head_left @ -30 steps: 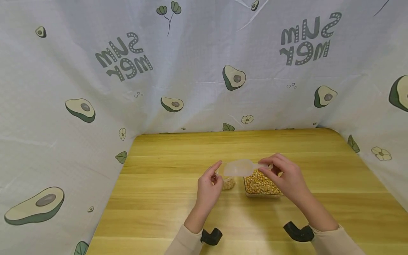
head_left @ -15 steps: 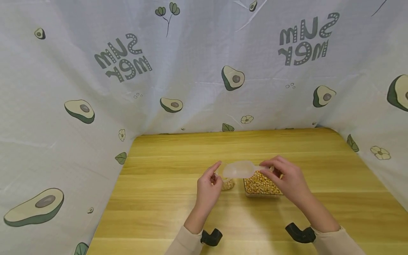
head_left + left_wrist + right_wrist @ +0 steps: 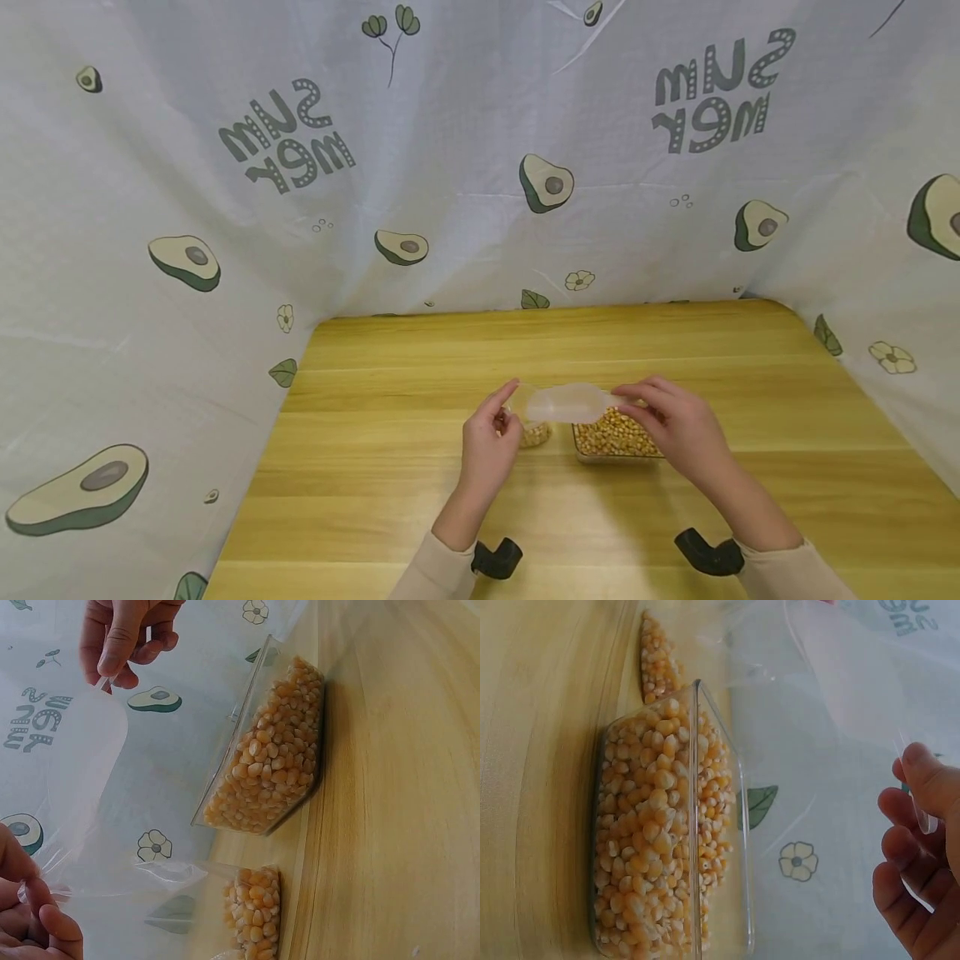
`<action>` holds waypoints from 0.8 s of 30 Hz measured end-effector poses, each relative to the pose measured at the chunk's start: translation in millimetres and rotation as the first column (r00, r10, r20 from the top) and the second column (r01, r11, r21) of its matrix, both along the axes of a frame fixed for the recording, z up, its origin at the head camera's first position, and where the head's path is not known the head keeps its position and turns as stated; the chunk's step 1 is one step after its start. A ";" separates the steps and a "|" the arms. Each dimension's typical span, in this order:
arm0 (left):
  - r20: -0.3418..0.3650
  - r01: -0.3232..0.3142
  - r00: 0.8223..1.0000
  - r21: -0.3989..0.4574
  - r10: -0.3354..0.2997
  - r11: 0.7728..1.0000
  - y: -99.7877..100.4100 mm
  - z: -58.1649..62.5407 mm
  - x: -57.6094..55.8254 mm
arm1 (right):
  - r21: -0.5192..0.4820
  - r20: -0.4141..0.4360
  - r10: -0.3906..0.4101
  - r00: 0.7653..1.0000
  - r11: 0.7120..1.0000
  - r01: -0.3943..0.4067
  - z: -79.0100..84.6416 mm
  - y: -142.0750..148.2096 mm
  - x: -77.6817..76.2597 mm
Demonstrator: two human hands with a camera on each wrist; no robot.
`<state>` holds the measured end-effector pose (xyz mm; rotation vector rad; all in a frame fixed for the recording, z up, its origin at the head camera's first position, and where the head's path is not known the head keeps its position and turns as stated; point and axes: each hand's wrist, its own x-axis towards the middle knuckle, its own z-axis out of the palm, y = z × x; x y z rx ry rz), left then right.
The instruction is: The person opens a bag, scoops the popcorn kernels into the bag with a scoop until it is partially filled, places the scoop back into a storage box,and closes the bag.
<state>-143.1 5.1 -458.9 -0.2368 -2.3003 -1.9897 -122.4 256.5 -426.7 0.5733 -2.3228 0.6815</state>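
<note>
Fingers [image 3: 917, 757] of the right hand [image 3: 678, 421] pinch the scoop [image 3: 566, 404] at the bag [image 3: 169, 874], whose edge the left hand [image 3: 487, 442] pinches; corn [image 3: 255, 911] fills its bottom, beside the box [image 3: 618, 460]. Better hold the bag wide, so nothing spills.

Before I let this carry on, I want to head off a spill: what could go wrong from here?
The soft bag is pinched near its mouth by the left hand; if that grip slips, it might slump and spill kernels. The scoop in the right hand is at the bag's mouth, so its edge might snag the film. The open container of corn stands close by, so a bump could scatter some.
</note>
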 end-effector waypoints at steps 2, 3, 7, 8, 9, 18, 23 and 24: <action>-0.004 -0.001 1.000 -0.004 0.001 1.000 0.2 0.1 0.1 | -0.001 -0.004 -0.006 1.000 1.000 0.006 -1.2 1.2 0.3; -0.005 -0.002 1.000 -0.007 0.002 1.000 0.3 -0.1 0.0 | 0.000 -0.002 -0.009 1.000 1.000 0.009 -1.2 1.7 0.7; -0.011 -0.001 1.000 -0.005 0.001 1.000 -0.1 -0.7 0.0 | 0.006 0.020 -0.040 0.999 0.999 0.040 -3.5 4.9 2.9; -0.014 -0.002 1.000 -0.007 0.002 1.000 -0.2 -0.8 0.0 | 0.004 0.026 -0.051 0.998 0.999 0.051 -4.4 6.1 3.6; -0.016 -0.002 1.000 -0.009 0.002 1.000 -0.3 -1.3 -0.1 | 0.002 0.032 -0.062 0.998 0.998 0.062 -5.3 7.5 4.5; -0.015 -0.007 1.000 -0.012 0.007 1.000 -2.6 -2.9 0.2 | -0.028 0.077 -0.123 0.989 0.992 0.126 -13.7 21.7 13.8; -0.005 -0.004 1.000 -0.005 0.004 1.000 -2.9 -3.3 -0.2 | -0.017 0.104 -0.167 0.980 0.985 0.170 -19.3 31.5 19.2; -0.003 -0.004 1.000 -0.006 0.004 1.000 -2.8 -3.2 -0.2 | -0.016 0.106 -0.171 0.980 0.985 0.173 -20.6 34.0 20.3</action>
